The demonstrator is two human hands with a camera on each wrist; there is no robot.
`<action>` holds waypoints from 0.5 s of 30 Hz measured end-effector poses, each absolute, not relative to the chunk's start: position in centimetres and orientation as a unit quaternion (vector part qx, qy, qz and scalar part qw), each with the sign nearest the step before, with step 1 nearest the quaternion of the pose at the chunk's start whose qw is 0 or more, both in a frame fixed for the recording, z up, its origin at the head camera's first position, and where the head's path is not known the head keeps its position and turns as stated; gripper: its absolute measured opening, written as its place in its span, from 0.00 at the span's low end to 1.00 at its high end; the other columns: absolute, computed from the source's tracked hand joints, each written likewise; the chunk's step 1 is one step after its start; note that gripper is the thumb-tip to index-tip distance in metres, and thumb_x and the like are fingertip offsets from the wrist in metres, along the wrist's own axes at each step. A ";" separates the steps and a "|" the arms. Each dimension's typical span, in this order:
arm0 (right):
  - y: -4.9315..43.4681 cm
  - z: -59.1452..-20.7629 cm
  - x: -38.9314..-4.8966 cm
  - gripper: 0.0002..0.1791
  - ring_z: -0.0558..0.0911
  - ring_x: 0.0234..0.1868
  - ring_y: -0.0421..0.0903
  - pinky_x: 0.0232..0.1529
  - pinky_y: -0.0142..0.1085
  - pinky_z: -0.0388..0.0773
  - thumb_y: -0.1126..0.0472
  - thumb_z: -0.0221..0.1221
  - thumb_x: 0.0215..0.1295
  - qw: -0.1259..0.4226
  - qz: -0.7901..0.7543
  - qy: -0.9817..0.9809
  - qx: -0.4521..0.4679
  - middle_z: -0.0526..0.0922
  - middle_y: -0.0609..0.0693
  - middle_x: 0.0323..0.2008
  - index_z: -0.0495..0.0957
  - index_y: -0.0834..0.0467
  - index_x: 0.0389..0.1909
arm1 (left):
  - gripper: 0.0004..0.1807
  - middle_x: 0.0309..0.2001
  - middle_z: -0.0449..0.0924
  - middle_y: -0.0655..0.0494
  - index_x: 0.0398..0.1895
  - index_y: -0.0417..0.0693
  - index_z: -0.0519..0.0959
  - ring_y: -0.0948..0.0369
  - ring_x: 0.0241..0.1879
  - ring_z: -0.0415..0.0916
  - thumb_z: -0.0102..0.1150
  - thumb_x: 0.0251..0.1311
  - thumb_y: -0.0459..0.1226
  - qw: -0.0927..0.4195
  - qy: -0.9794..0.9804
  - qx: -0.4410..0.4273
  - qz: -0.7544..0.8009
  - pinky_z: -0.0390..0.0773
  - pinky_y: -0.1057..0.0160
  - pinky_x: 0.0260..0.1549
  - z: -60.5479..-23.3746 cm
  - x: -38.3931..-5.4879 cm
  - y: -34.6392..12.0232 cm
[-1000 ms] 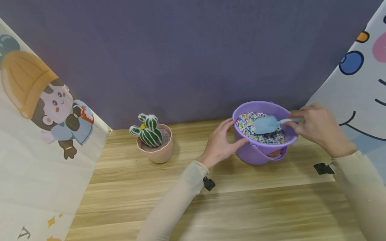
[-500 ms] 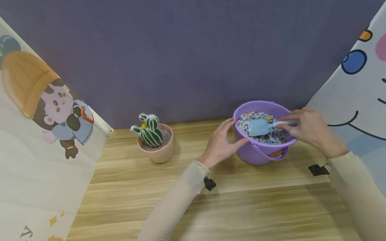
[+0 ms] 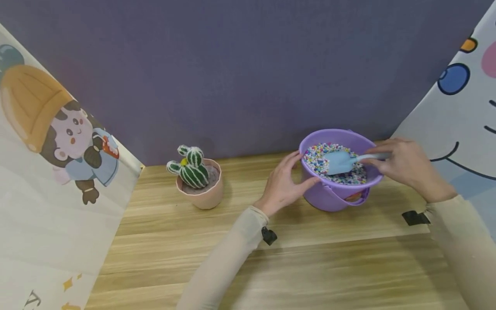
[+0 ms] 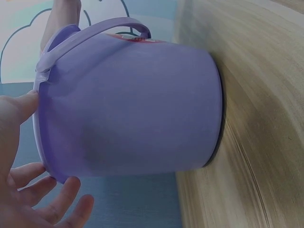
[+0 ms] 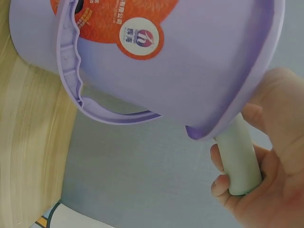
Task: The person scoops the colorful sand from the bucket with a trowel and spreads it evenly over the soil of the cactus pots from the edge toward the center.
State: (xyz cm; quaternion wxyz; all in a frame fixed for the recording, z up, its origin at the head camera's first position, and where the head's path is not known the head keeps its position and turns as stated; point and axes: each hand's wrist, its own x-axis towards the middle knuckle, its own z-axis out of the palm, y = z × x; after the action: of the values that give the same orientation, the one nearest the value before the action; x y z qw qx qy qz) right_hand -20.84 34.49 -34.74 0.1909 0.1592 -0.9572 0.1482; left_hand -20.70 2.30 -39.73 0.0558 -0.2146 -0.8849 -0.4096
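A purple bucket [image 3: 329, 200] stands upright on the wooden table, partly filled with small multicoloured beads [image 3: 315, 151]. At its left side, my left hand [image 3: 282, 186] holds the rim, with the thumb in front and the fingers spread farther back; the left wrist view shows the fingertips right at the rim. My right hand [image 3: 407, 165] grips the pale handle of a light blue scoop [image 3: 339, 162] over the bucket's right rim. The scoop's blade lies among the beads, a few of them on its left end. In the right wrist view, fingers curl round the handle [image 5: 240, 161].
A knitted cactus [image 3: 195, 175] in a pale pink pot [image 3: 209, 199] stands on the table [image 3: 271, 275] left of the bucket. A dark wall [image 3: 248, 77] rises behind, and printed panels flank both sides. The bucket's carry handle [image 3: 350, 203] hangs at the front.
The scoop slid left and deeper into the beads, then came back a little to the right with my right hand. My left hand and the bucket have stayed in place.
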 end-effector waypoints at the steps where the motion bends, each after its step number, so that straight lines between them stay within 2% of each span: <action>1: 34.5 -34.7 -20.8 0.16 0.85 0.48 0.68 0.51 0.64 0.79 0.55 0.81 0.53 0.187 0.149 -0.958 0.156 0.90 0.68 0.46 0.93 0.61 0.39 | 0.48 0.83 0.63 0.60 0.81 0.56 0.67 0.56 0.70 0.77 0.70 0.62 0.63 0.055 -0.885 -0.213 -0.410 0.77 0.45 0.70 -39.7 -20.7 2.3; 8: 34.7 -34.6 -20.8 0.17 0.85 0.47 0.66 0.49 0.62 0.78 0.55 0.80 0.54 0.181 0.147 -0.961 0.147 0.91 0.67 0.46 0.93 0.61 0.40 | 0.48 0.82 0.63 0.59 0.81 0.56 0.67 0.56 0.70 0.77 0.70 0.62 0.64 0.060 -0.885 -0.218 -0.408 0.77 0.45 0.70 -39.7 -20.8 2.3; 15: 35.1 -34.4 -20.6 0.18 0.86 0.44 0.66 0.47 0.62 0.78 0.56 0.81 0.51 0.202 0.152 -0.955 0.157 0.92 0.66 0.41 0.93 0.62 0.39 | 0.48 0.82 0.64 0.59 0.81 0.55 0.67 0.55 0.69 0.78 0.70 0.61 0.64 0.066 -0.884 -0.219 -0.407 0.78 0.45 0.69 -39.8 -20.7 2.3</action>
State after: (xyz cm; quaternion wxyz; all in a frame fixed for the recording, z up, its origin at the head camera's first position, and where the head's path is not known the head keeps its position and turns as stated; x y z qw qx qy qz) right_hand -20.62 35.13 -34.42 0.2022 0.1571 -0.9545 0.1525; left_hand -20.70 2.25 -39.76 0.0657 -0.2190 -0.8842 -0.4074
